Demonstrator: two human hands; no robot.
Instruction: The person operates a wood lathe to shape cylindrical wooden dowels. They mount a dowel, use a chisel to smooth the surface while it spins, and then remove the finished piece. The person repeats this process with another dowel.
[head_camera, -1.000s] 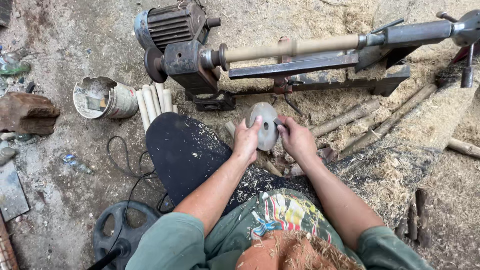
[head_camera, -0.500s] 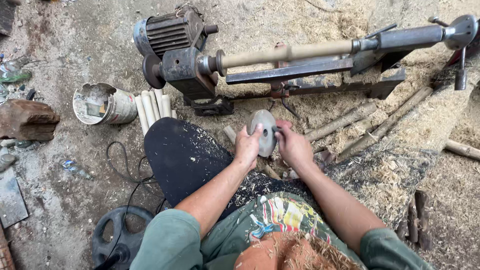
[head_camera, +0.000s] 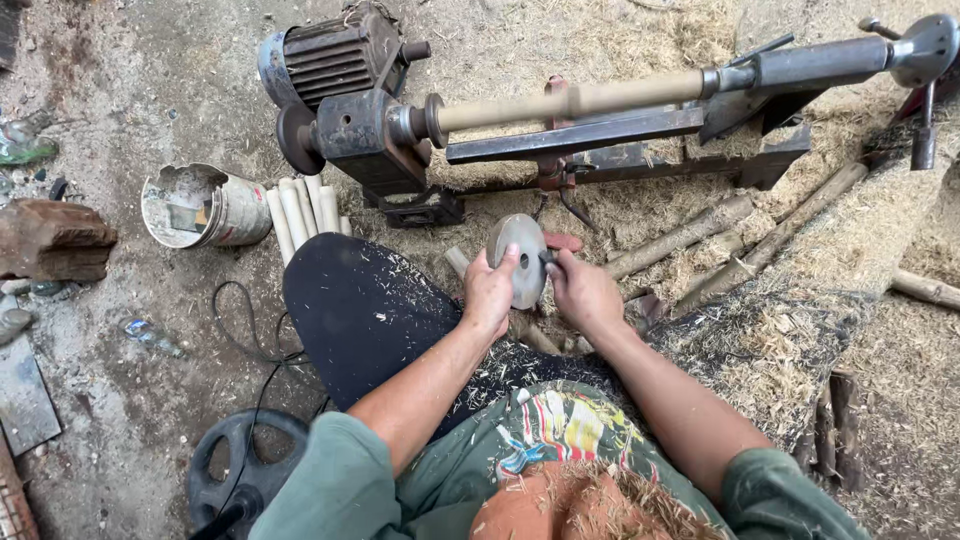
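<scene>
Far to the left of my left hand (head_camera: 490, 290) lies a tipped bucket (head_camera: 200, 207), with pale turned dowels (head_camera: 300, 212) beside it. My left hand is curled around the near edge of a grey round disc (head_camera: 519, 258), thumb on its face. My right hand (head_camera: 585, 292) is closed at the disc's right side, fingertips pinching something small at its centre; what, I cannot tell. Beyond both hands stands the lathe (head_camera: 600, 130), holding a wooden spindle (head_camera: 570, 102). Right of my right hand lie rough sticks (head_camera: 735, 240) in shavings.
</scene>
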